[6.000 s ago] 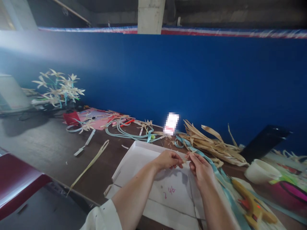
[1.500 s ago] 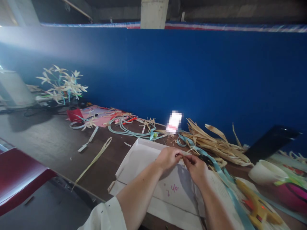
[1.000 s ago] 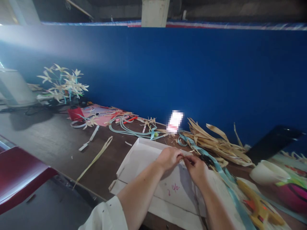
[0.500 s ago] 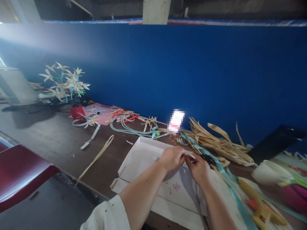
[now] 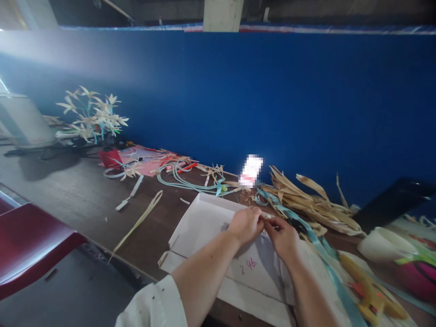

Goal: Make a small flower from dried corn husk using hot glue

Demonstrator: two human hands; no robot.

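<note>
Both hands meet fingertip to fingertip above an open white cardboard box (image 5: 200, 222) with pink handwriting on it. My left hand (image 5: 245, 225) is curled closed, its thumb and fingers pinched together. Facing it, my right hand (image 5: 282, 235) also pinches, with a small pale bit showing by its fingers. What the fingers hold is mostly hidden and too small to name. Just right of my right hand lie dry corn husks (image 5: 303, 204) and a light blue ribbon (image 5: 313, 238).
A yellow glue gun (image 5: 371, 290) and a white cup (image 5: 386, 243) stand at right. Further left are blue cord (image 5: 180, 184), a pale husk strip (image 5: 139, 222) and a bunch of husk flowers (image 5: 97, 113). A red chair (image 5: 34, 245) adjoins the table; a blue partition (image 5: 218, 100) rises behind.
My two hands stay together over the box. The right fingers have turned slightly, and the pale bit beside them shows less than before. The view has shifted a little.
</note>
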